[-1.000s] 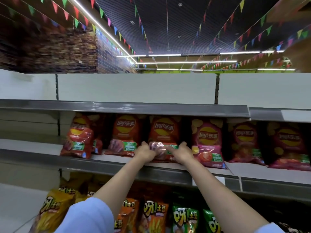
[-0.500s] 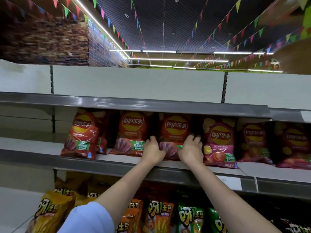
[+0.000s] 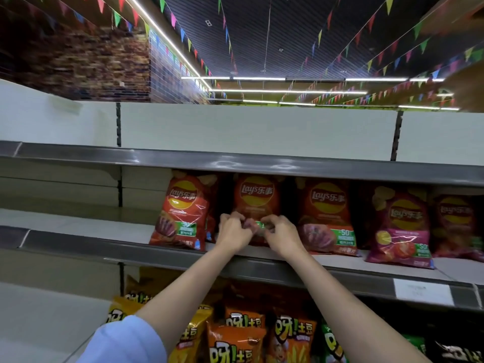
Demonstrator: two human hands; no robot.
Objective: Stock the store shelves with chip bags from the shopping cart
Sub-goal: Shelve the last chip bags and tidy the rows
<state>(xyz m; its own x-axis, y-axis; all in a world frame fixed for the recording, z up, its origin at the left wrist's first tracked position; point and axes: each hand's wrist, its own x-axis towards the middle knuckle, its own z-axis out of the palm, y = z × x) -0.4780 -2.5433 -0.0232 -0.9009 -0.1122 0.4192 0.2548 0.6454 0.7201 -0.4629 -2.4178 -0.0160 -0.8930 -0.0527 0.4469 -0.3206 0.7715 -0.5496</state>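
Bunting-hung ceiling and strip lights ran away above the grey metal middle shelf (image 3: 78, 247), which I took as my landmark. On it a row of glossy red and orange Lay's chip bags stood upright. The orange chip bag (image 3: 258, 197), second from the row's left end, stood back from the shelf's front lip, its long axis vertical, its top close under the shelf above. My left hand (image 3: 233, 231) and right hand (image 3: 281, 235) met at its lower front, both with fingers curled and pinching the foil there, knuckles nearly touching. Both hands were equally near; the bag lay straight ahead of them and rose above them.

I judged the bag was being seated or squared in its slot. Room was tight: the red chip bag (image 3: 183, 210) stood just to its left, another orange bag (image 3: 327, 213) just to its right. Left of the row the shelf ran on bare. The cart was not in view.
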